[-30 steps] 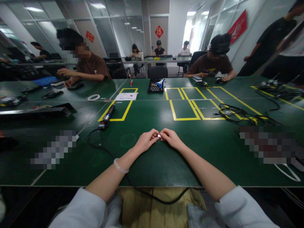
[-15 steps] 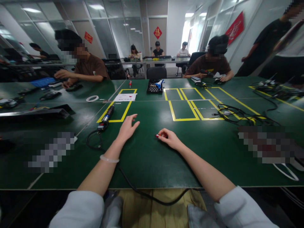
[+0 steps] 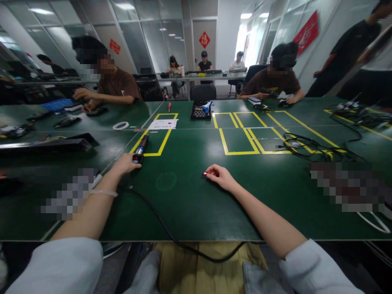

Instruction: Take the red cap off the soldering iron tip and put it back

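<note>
My left hand point(image 3: 125, 164) is at the near end of a black electric screwdriver point(image 3: 142, 145) with a blue band, its thumb and fingers closed around that end. The screwdriver lies slanted over the left side of a yellow tape outline, and a black cable point(image 3: 153, 209) runs from near my left hand over the table edge. On the table's middle, my right hand point(image 3: 221, 176) pinches a small red piece point(image 3: 204, 174); its exact kind is too small to make out.
Yellow tape outlines point(image 3: 241, 153) mark the green table point(image 3: 183, 216). A black tray point(image 3: 200, 114) with a blue-and-white item stands at the back. Paper point(image 3: 163, 124), a white tape ring point(image 3: 120, 125) and tangled black cables point(image 3: 301, 145) lie around. Co-workers sit opposite.
My left hand has moved left from open air over the table to the screwdriver's near end and closed on it. My right hand has stayed nearly still with the red piece.
</note>
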A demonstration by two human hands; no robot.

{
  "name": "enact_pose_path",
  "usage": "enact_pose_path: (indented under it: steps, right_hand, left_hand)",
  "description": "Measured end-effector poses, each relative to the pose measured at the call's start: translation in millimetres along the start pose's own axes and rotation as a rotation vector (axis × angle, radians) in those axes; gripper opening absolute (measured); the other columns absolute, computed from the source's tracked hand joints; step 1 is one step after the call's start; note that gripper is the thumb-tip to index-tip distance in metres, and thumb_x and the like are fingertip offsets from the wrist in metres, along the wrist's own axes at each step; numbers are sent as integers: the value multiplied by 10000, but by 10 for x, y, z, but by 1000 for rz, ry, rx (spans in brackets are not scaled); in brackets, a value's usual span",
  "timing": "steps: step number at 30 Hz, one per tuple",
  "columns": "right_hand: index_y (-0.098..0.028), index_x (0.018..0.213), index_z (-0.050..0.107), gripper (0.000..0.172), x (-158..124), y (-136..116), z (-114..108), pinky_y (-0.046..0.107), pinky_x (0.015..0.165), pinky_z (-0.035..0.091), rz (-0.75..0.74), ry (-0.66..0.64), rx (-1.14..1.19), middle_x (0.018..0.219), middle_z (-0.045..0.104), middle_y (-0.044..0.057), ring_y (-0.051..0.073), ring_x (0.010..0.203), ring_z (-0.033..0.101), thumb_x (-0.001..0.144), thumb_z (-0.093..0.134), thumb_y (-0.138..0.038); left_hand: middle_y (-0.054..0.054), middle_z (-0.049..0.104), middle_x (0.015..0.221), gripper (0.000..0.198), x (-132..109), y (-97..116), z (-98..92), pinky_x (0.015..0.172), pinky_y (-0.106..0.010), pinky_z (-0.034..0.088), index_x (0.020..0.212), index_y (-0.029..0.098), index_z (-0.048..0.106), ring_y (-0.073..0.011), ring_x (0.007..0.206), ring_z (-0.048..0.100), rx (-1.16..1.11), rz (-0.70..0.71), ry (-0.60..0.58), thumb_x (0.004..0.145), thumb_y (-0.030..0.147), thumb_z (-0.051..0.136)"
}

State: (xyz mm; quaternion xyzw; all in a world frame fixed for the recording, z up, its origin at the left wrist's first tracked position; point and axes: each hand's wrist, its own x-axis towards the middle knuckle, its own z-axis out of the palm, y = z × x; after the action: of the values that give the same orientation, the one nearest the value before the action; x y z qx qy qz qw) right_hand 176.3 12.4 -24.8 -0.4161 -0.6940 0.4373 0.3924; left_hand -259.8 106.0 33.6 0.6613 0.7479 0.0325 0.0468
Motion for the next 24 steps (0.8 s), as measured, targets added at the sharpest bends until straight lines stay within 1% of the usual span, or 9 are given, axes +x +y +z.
enact_pose_path:
  steps: [2, 4, 6, 9, 12, 15, 18, 21, 24]
  right_hand:
    - [-162, 933, 591, 210, -2, -7, -1, 241, 596, 395, 0, 4, -6, 706, 555, -20, 108, 608, 475, 784, 618, -307]
    - [-163, 932, 589, 210, -1, 1, 2, 241, 595, 393, -2, 0, 0, 698, 547, -24, 109, 606, 475, 785, 621, -310]
    - [-165, 934, 582, 209, 4, 16, 7, 243, 604, 399, -8, -3, 11, 696, 539, -27, 110, 610, 478, 783, 625, -303]
    - [-173, 954, 564, 212, 8, 28, 12, 248, 616, 405, -36, 6, 33, 717, 540, -28, 109, 612, 474, 786, 624, -288]
    - [-180, 918, 562, 153, -1, 13, 11, 247, 623, 400, -83, 7, 8, 741, 545, -20, 110, 624, 468, 810, 606, -279]
    - [-181, 874, 566, 96, -9, 1, 8, 241, 622, 392, -135, 13, -49, 755, 533, -15, 110, 634, 466, 833, 589, -265]
    - [-182, 862, 562, 67, -6, 16, 11, 237, 631, 389, -183, 26, -113, 782, 521, -12, 109, 649, 470, 839, 585, -241]
    - [-182, 847, 556, 43, -2, 35, 17, 236, 641, 392, -216, 44, -164, 801, 509, -9, 109, 661, 473, 835, 585, -211]
    - [-182, 840, 551, 34, -8, 33, 18, 237, 644, 397, -229, 47, -194, 813, 499, -6, 110, 661, 476, 828, 582, -180]
  left_hand:
    - [-239, 557, 1228, 648, -52, 87, 54, 911, -430, 441, 1230, 78, 541, -362, 1108, 550, 6, 1, 24, 677, 393, 666]
    - [-257, 520, 1266, 693, -130, 220, 122, 893, -441, 442, 1249, 52, 507, -364, 1108, 542, 11, -9, 41, 695, 443, 651]
    - [-258, 511, 1265, 690, -235, 403, 190, 864, -443, 453, 1230, 53, 508, -371, 1100, 542, 15, -15, 54, 711, 492, 631]
    - [-219, 534, 1214, 636, -450, 757, 269, 819, -425, 476, 1203, 99, 530, -359, 1063, 563, 33, 7, 85, 727, 515, 598]
    - [-173, 542, 1188, 587, -713, 1154, 307, 791, -394, 489, 1221, 149, 526, -329, 1040, 572, 39, 114, 111, 741, 481, 576]
    - [-158, 540, 1181, 564, -978, 1534, 326, 792, -368, 483, 1238, 155, 513, -302, 1020, 573, 39, 238, 113, 767, 462, 557]
    - [-143, 536, 1186, 567, -1206, 1858, 351, 814, -349, 469, 1267, 157, 482, -277, 1009, 574, 40, 328, 117, 781, 437, 561]
    - [-132, 537, 1173, 567, -1373, 2096, 388, 834, -343, 457, 1285, 160, 459, -268, 1015, 569, 28, 405, 129, 792, 419, 564]
    - [-129, 541, 1153, 570, -1469, 2238, 424, 841, -340, 451, 1291, 159, 449, -266, 1019, 565, 4, 464, 134, 794, 409, 571]
